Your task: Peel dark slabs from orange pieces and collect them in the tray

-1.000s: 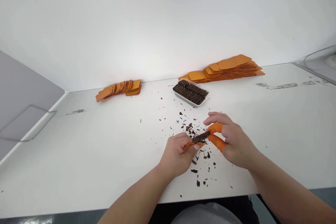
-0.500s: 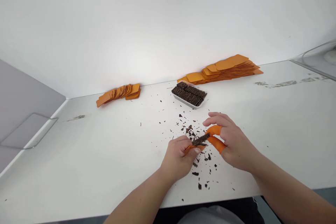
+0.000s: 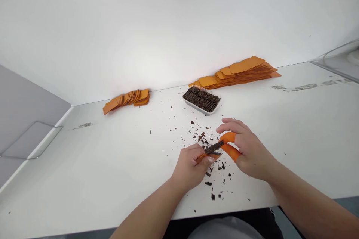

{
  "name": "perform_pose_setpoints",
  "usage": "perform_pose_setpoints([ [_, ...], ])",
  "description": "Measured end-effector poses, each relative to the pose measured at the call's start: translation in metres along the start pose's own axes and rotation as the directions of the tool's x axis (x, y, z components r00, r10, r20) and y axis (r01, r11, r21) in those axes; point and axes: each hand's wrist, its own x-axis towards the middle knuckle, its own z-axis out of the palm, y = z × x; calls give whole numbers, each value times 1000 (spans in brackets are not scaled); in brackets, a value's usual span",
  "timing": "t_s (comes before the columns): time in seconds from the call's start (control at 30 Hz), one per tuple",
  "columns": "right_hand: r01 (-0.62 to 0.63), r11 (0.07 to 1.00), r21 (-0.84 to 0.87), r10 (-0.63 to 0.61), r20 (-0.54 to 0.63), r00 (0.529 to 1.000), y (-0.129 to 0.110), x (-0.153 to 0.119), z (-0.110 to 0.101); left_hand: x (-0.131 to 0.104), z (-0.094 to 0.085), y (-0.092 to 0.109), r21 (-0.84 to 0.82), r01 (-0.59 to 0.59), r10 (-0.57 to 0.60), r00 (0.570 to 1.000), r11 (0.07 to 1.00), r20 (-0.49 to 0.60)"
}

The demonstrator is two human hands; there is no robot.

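My left hand (image 3: 192, 166) is closed on an orange envelope (image 3: 215, 157), whose open edge points to the right. A dark brown flaky piece (image 3: 213, 148) lies at the envelope's mouth. Its right end is pinched between the thumb and index finger of my right hand (image 3: 246, 149); both of those fingers wear orange finger covers, and the other fingers are raised. How far the piece reaches into the envelope is hidden by my left hand. Dark crumbs (image 3: 208, 183) are scattered under and around both hands.
Beyond my hands, a clear tray (image 3: 207, 112) holds rows of dark brown pieces. A long fanned stack of orange envelopes (image 3: 246, 68) leans by the wall, with a smaller stack (image 3: 127, 99) to the left. Wire frames (image 3: 36, 157) stand at the sides.
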Motion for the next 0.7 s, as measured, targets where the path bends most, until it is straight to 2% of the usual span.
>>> perform_pose_setpoints([
  [0.43, 18, 1000, -20, -18, 2, 1000, -3, 1, 1, 0, 0, -3, 3, -43, 43, 999, 999, -32],
  [0.7, 27, 997, -78, -23, 42, 999, -3, 1, -3, 0, -1, -1, -4, 27, -27, 999, 1000, -18],
])
